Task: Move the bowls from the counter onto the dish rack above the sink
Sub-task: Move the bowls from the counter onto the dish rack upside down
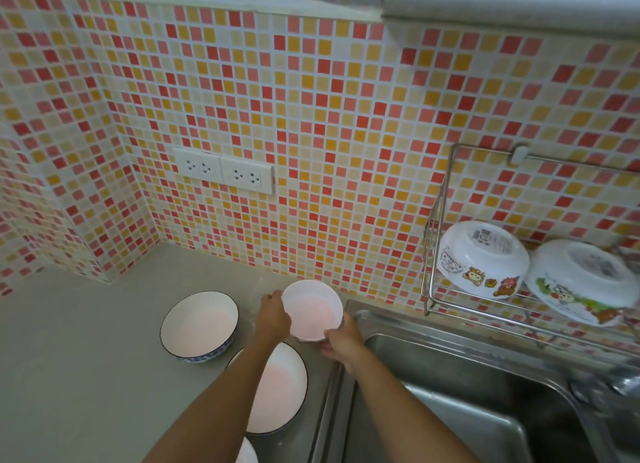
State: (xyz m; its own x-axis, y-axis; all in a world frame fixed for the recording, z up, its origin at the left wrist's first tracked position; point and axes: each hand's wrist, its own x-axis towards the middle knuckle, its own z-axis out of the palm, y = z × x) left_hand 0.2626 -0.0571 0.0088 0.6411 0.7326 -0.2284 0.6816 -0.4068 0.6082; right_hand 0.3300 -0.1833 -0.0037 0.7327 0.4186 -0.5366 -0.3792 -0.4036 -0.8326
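Note:
A small white bowl (311,308) is held between both hands just above the counter, beside the sink's left edge. My left hand (272,315) grips its left rim and my right hand (341,343) holds its near right side from below. On the counter sit a blue-rimmed bowl (199,325), a second dark-rimmed bowl (278,390) partly under my left forearm, and a sliver of a third bowl (246,453) at the bottom edge. The wire dish rack (437,254) on the wall at right holds two upside-down cartoon-printed bowls (481,258) (581,282).
A steel sink (450,376) fills the lower right, with a tap (623,383) at its right edge. Two wall sockets (223,175) sit on the mosaic tile wall. A cabinet (485,1) overhangs at top right. Grey counter (86,358) extends to the left.

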